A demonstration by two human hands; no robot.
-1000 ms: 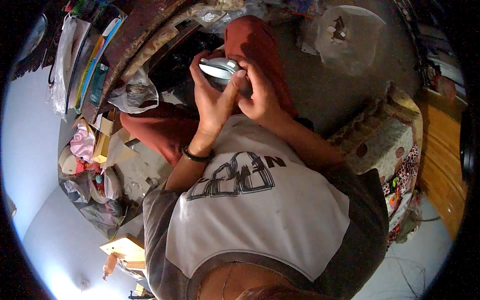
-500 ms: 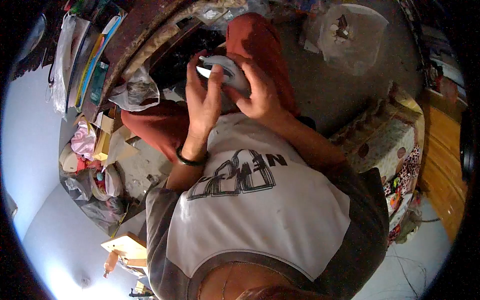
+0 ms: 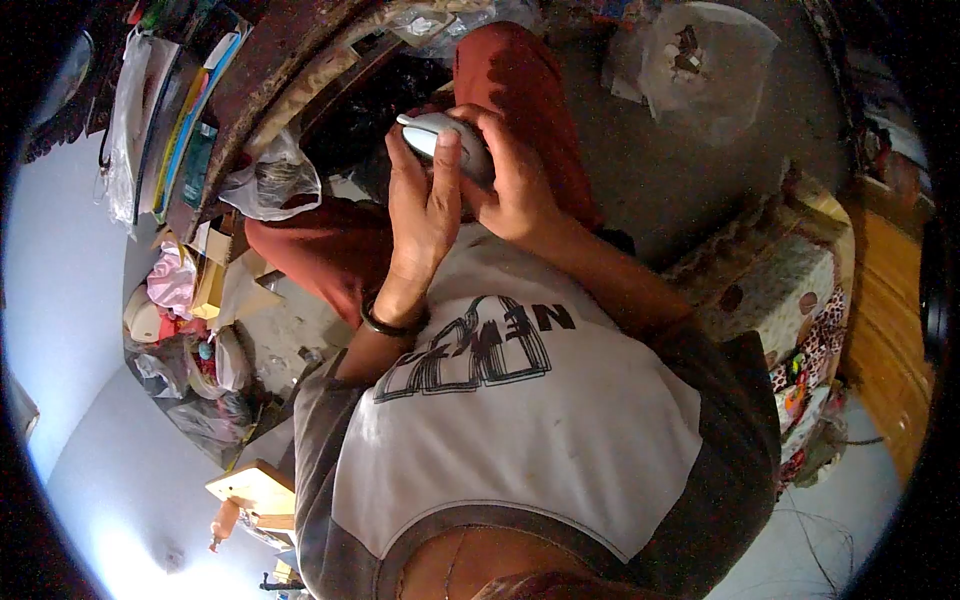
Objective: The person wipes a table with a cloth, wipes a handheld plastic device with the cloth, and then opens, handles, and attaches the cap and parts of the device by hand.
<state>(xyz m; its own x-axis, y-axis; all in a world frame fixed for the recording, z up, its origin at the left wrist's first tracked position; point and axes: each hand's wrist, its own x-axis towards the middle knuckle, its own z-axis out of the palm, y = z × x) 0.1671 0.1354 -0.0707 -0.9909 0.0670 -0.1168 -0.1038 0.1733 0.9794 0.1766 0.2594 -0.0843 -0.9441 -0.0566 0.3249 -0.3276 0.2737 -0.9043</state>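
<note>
A rounded grey-and-white object [image 3: 462,148], shaped like a computer mouse, is held between both hands above the lap. My left hand [image 3: 420,205] grips its left side, the thumb lying on the pale upper face. A dark bracelet [image 3: 385,322] circles that wrist. Around the far end and right side of the object curl the fingers of my right hand [image 3: 517,180]. The object's underside and some fingertips are hidden.
Crossed legs in red trousers [image 3: 520,75] lie below the hands. A clear plastic bag [image 3: 275,185] and cardboard pieces [image 3: 245,290] sit to the left. A translucent tub [image 3: 735,75] with scraps stands on the floor at the upper right. A patterned covered block [image 3: 770,270] is at right.
The left hand has shifted slightly right and turned, its thumb now on the pale face. A dark gap beside the pale part no longer shows. Both hands keep their hold.
</note>
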